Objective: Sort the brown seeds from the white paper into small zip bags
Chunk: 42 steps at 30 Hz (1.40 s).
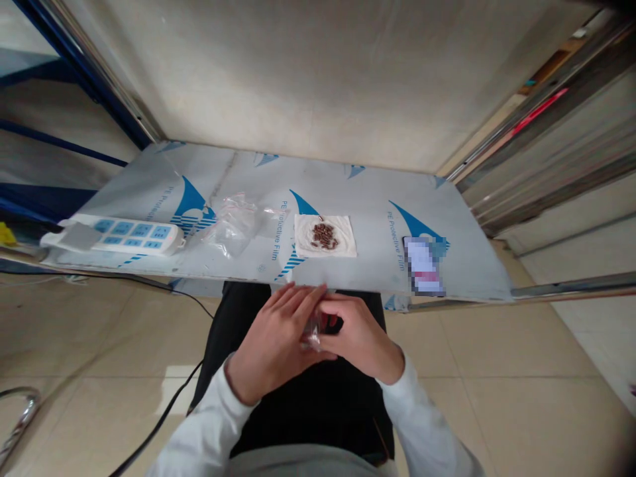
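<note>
My left hand [283,331] and my right hand [360,331] meet over my lap, just in front of the table's near edge. Between them is a small clear plastic bag [314,331], partly covered by the fingers. The right thumb and fingers pinch it, while the left hand curls around its other side. Whether anything lies inside the bag I cannot make out. Beyond the hands, a pile of small dark brown pieces [324,236] rests on a white paper napkin [349,245]. More clear plastic bags [233,222] lie loosely to the left of the napkin.
A white power strip [139,236] with blue sockets and a plug sits at the table's left. A phone [424,266], its screen blurred out, lies at the right. The film-covered table [318,179] backs onto a wall. A black cable [163,411] hangs at lower left.
</note>
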Tool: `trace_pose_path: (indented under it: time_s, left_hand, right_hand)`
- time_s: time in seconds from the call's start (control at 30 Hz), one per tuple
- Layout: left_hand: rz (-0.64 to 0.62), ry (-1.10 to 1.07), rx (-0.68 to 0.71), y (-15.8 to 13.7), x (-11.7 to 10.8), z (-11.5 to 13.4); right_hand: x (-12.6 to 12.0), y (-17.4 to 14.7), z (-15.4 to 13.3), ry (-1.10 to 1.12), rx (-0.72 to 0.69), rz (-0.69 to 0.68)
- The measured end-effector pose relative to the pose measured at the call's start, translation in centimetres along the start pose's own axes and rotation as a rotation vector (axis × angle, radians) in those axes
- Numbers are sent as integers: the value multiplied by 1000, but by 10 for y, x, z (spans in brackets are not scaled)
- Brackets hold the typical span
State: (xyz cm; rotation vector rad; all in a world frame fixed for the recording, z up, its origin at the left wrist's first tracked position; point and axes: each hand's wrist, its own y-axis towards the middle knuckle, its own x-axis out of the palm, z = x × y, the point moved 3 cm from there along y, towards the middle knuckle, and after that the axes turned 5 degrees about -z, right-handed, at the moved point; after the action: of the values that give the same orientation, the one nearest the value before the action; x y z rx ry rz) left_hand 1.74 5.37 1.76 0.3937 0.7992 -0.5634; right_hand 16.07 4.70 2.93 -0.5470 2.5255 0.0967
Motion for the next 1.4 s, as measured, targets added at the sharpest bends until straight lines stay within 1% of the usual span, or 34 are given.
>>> trace_pose_path:
  time_s: [0.03,0.07,0.1,0.13,0.2,0.23,0.27,0.33,0.37,0.43,0.5,0.67,0.8,0.9,0.97,1.07,1.13,1.17,1.23,1.27,1.33,1.4]
  left_hand:
    - [-8,-25,-21,5,3,-1]
    - [19,-56,-64,9,5,-4]
    - [70,-88,-118,12,7,-9]
    - [133,-117,-173,14,8,-15]
    - [252,-158,-254,16,11,-27]
    - [292,-169,-278,16,12,-33]
    - [320,-179,-295,16,15,-37]
    - [346,-205,-307,16,20,-41]
    - [352,-220,-306,15,23,-41]
    - [357,-251,-303,14,27,-40]
    - [354,-271,-303,14,31,-40]
    - [378,-253,-302,23,33,-52]
    - [442,-229,-243,44,29,-69]
    - [477,-196,-234,61,25,-79]
    - [506,-186,-222,71,23,-84]
    - [546,-185,-191,83,22,-89]
    - [555,-198,-166,89,23,-88]
    - [561,-214,-154,91,23,-87]
    - [572,-251,-136,94,23,-82]
    - [576,-265,-130,95,24,-79]
    - [566,-269,-129,97,26,-72]
    - [540,-246,-140,99,29,-66]
  right_hand:
    - [-1,2,-3,-7,-13,0]
    - [-4,6,-3,4,-27,9]
    - [-9,10,1,26,-42,34]
    - [-16,17,10,50,-53,90]
    - [-34,34,40,48,-42,269]
    - [-44,45,59,9,-14,384]
    - [-51,58,78,-77,33,428]
    - [-57,86,113,-261,132,389]
    - [-56,99,125,-353,148,341]
    - [-51,121,139,-485,143,253]
    - [-45,134,141,-542,118,204]
    - [-41,144,138,-592,124,178]
    - [-42,147,140,-630,157,198]
    - [-42,149,140,-634,176,226]
    - [-42,148,135,-623,177,249]
    - [-48,138,113,-566,140,304]
    - [-54,124,88,-431,40,353]
    - [-56,117,74,-351,-20,355]
    - [-59,105,47,-252,-109,285]
    - [-58,100,35,-259,-127,219]
    - [-54,97,18,-352,-128,82]
    - [-50,98,9,-488,-115,-6]
